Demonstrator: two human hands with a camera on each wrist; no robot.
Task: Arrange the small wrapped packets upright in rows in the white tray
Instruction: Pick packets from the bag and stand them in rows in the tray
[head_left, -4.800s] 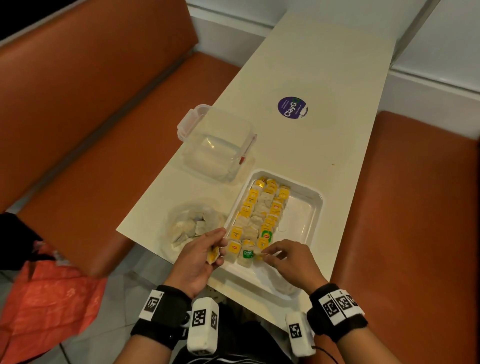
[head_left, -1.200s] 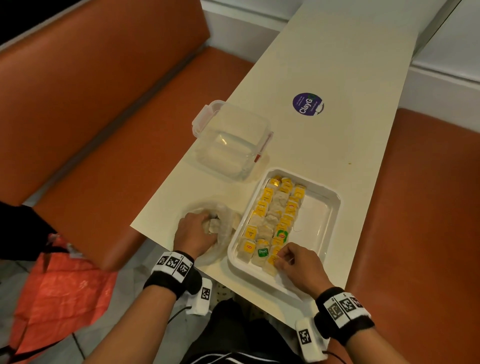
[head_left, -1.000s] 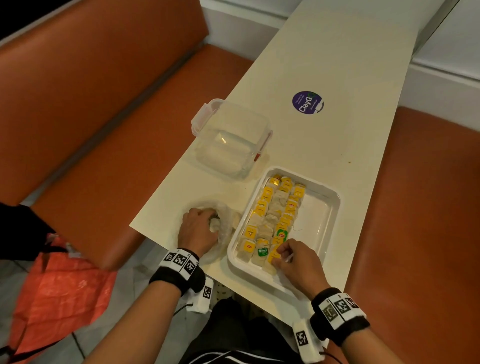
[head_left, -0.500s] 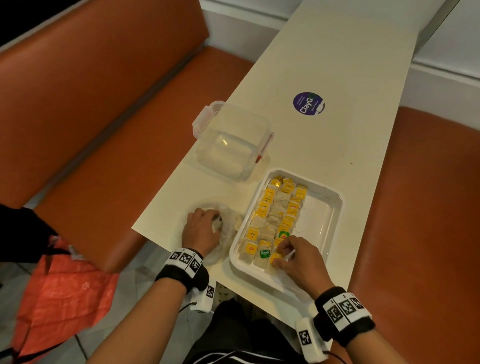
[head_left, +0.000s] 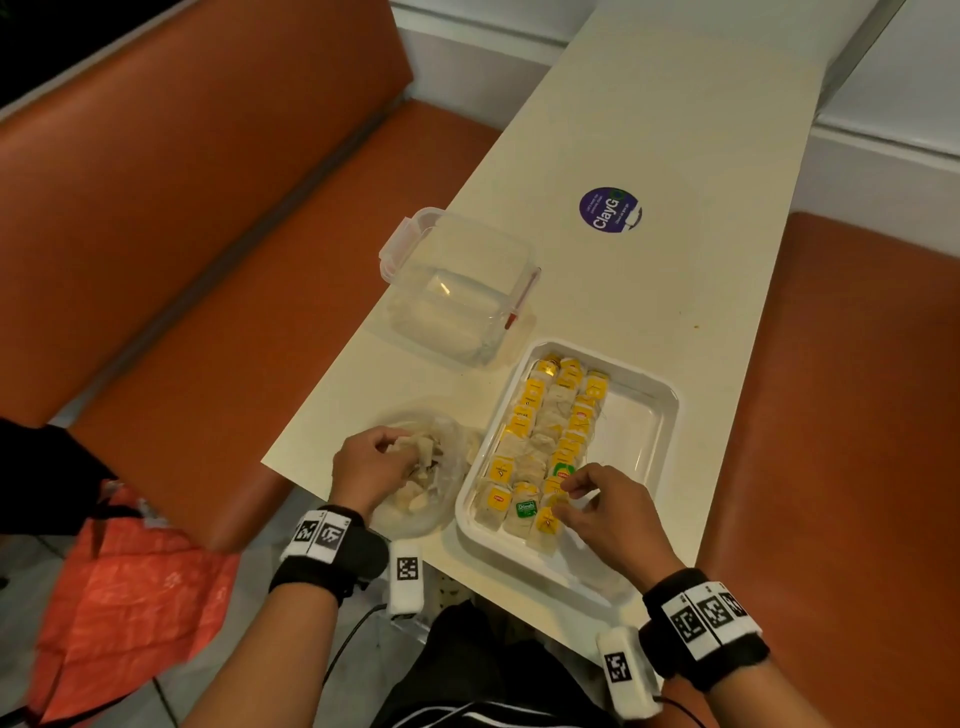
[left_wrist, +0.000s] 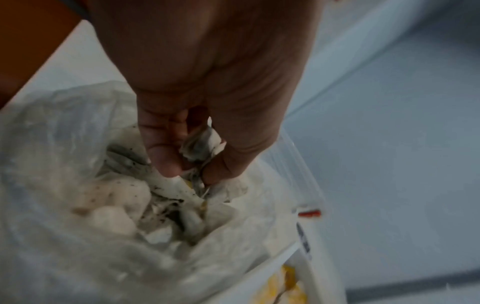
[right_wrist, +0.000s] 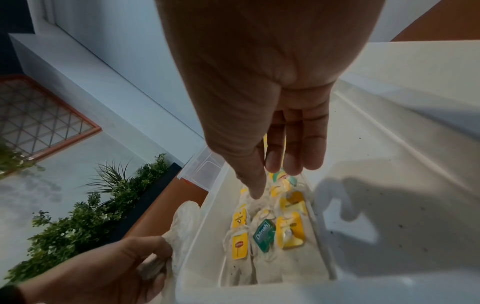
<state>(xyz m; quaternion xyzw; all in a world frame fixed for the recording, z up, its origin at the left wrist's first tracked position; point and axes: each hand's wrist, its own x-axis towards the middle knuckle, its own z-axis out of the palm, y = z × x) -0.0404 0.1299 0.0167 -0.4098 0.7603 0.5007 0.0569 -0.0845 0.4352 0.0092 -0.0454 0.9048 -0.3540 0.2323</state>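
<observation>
White tray (head_left: 654, 415) with three packet rows (head_left: 550, 441); left grip (head_left: 371, 467) pinching a packet (left_wrist: 200, 144) in the bag (head_left: 441, 499) (right grip (head_left: 608, 512) slack).

Cream table (head_left: 675, 156), white tray (head_left: 667, 410), clear container (head_left: 457, 291), plastic bag (head_left: 452, 447)

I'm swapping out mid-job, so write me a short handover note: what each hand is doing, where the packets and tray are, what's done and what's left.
Left hand: in the clear plastic bag left of the tray, pinching one packet.
Right hand: open, holding nothing, fingers over the near end of the third row.
White tray: near table edge; three rows of packets fill its left half, the right half bare.
Done: three rows stood up.
Left: bring the pinched packet over, then place those remaining in the bag; their count is unclear.
</observation>
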